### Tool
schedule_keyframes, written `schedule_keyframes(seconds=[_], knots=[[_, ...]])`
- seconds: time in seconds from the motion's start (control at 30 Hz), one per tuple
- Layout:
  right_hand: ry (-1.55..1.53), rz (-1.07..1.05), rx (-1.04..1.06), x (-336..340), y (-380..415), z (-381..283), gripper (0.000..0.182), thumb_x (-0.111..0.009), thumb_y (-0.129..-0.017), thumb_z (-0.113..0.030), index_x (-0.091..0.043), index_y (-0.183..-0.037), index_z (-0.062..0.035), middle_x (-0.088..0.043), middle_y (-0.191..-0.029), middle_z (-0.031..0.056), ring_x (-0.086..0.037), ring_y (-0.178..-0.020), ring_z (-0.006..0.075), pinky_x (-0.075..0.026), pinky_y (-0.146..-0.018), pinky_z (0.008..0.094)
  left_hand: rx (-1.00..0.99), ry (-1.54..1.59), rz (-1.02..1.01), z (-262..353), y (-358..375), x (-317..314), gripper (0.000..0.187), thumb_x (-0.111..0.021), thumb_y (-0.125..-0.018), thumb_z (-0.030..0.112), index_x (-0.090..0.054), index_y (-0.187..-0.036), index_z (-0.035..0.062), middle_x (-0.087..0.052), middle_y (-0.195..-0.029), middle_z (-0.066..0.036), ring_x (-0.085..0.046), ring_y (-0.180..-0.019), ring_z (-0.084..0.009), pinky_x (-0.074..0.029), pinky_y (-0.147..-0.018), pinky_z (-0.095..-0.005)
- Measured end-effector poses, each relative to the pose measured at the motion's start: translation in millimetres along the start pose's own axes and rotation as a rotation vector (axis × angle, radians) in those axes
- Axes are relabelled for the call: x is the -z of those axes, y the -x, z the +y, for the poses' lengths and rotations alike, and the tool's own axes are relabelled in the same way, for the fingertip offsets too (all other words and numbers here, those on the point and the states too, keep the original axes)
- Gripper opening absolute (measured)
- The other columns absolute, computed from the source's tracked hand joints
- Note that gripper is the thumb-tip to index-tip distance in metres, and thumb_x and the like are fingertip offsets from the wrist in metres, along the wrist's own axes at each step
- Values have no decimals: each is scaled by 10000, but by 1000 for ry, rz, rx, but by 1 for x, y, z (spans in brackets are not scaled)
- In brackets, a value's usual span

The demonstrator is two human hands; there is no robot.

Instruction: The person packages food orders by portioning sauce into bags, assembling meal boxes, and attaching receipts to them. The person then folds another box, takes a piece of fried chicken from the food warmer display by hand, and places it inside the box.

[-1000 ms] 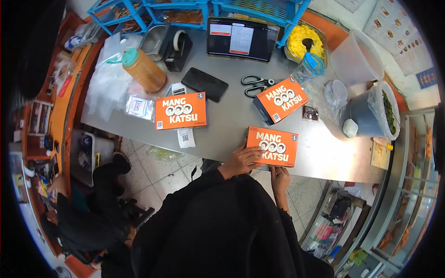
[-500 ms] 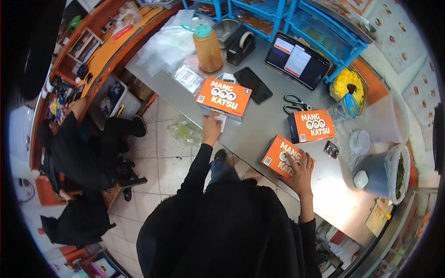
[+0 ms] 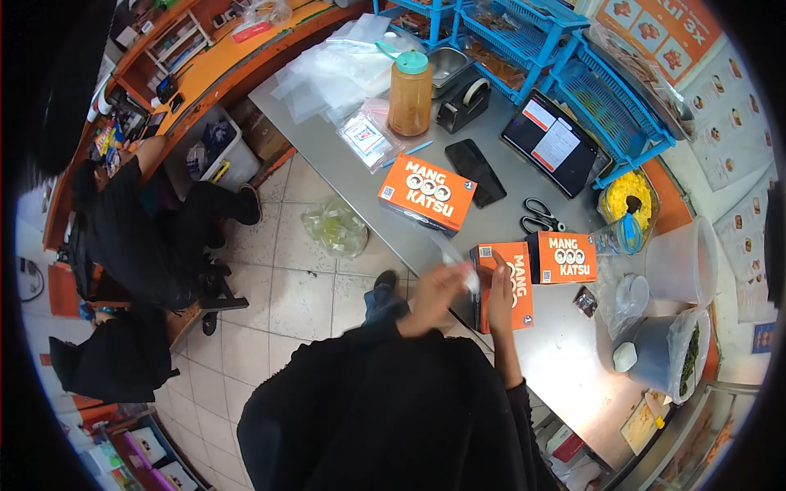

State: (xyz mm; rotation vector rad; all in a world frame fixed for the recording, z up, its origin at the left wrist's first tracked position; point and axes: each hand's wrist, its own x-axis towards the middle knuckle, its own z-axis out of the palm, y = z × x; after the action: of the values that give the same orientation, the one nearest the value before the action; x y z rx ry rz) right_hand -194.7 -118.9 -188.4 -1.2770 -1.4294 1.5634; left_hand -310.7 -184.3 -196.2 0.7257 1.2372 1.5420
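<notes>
My left hand [image 3: 435,299], blurred by motion, pinches a thin whitish piece [image 3: 468,277] with a reddish patch, too smeared to name exactly. It is beside the near orange food box [image 3: 516,282], marked MANG KATSU and turned sideways at the counter's front edge. My right hand [image 3: 498,304] grips that box along its near left side, thumb pointing up; some fingers are hidden. A second orange box [image 3: 566,257] stands just right of it. Another matching box [image 3: 427,193] sits farther left, near a black phone [image 3: 476,172].
Scissors [image 3: 542,217], a tablet [image 3: 557,143], a tape dispenser [image 3: 463,105] and a sauce jar [image 3: 409,98] are on the steel counter [image 3: 327,135]. Plastic tubs [image 3: 681,262] stand at right. A bag [image 3: 336,227] lies on the floor; a seated person [image 3: 147,237] is at left.
My left hand has moved right, from the left box to the near box, with the whitish piece. The near box has been turned sideways, and my right hand has shifted to its left side.
</notes>
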Motion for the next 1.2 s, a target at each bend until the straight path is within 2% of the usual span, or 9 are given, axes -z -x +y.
schedule_keyframes(seconds=[0.13,0.23,0.37,0.53,0.73,0.9,0.93,1.0,1.2], knots=[[-138,-350,-135,13,-20,-27,353,-520,-842,-138,-461,-1173,-28,-577,-942,92,-536,-865,134,-399,-796,239,-316,-473,-404,3,32,-23,271,-600,-794,125,-605,-1065,103,-585,-840,-52,-561,-701,-138,-462,-638,-257],[83,-260,241,39,-11,-36,327,-560,-760,43,-509,-1081,4,-557,-1011,111,-516,-970,164,-383,-863,267,-941,-563,-449,13,19,-22,312,-619,-760,132,-595,-1070,107,-549,-849,-60,-558,-757,-205,-456,-712,-326],[390,-260,407,74,2,-28,371,-577,-704,99,-519,-1055,-4,-527,-1072,136,-505,-1028,231,-397,-873,310,-740,-555,-351,-1,17,-18,426,-596,-768,199,-502,-1175,113,-450,-1155,-120,-377,-1142,-260,-282,-941,-461],[834,-404,218,93,19,-27,372,-649,-667,23,-557,-1021,-48,-529,-1066,129,-555,-940,270,-451,-784,342,-709,-996,-509,-32,-18,-43,443,-520,-815,277,-455,-1185,41,-377,-1257,-121,-329,-1186,-266,-232,-972,-456],[665,-353,-93,89,-26,-27,373,-673,-658,20,-559,-1005,-53,-522,-942,78,-570,-780,180,-452,-649,260,-622,-995,-533,-55,-33,-32,454,-558,-773,239,-471,-1168,32,-355,-1270,-165,-330,-1184,-292,-270,-965,-423],[189,-91,263,61,-45,-79,236,-628,-675,105,-516,-823,-41,-496,-851,37,-538,-759,126,-453,-674,249,-814,-634,-107,0,-71,1,416,-605,-715,136,-523,-1123,115,-443,-1134,-138,-423,-1033,-288,-327,-888,-432],[-47,-95,239,56,-39,-94,227,-605,-703,107,-546,-868,-39,-518,-876,36,-526,-773,109,-439,-673,240,-870,-577,-70,5,-76,7,408,-595,-726,147,-519,-1125,122,-443,-1131,-133,-418,-1044,-287,-322,-891,-447],[303,-84,-103,66,-44,-86,218,-573,-748,79,-575,-933,-35,-549,-898,53,-519,-761,87,-434,-672,226,-981,-457,2,17,-86,16,391,-577,-746,169,-510,-1130,135,-444,-1125,-122,-408,-1068,-285,-312,-895,-476],[539,-199,-364,94,-35,-14,206,-553,-736,37,-562,-937,-7,-577,-867,70,-535,-817,115,-433,-722,241,-744,-884,-665,-35,-75,-20,429,-510,-797,286,-486,-1135,23,-455,-1165,-108,-391,-1122,-239,-271,-961,-390]])
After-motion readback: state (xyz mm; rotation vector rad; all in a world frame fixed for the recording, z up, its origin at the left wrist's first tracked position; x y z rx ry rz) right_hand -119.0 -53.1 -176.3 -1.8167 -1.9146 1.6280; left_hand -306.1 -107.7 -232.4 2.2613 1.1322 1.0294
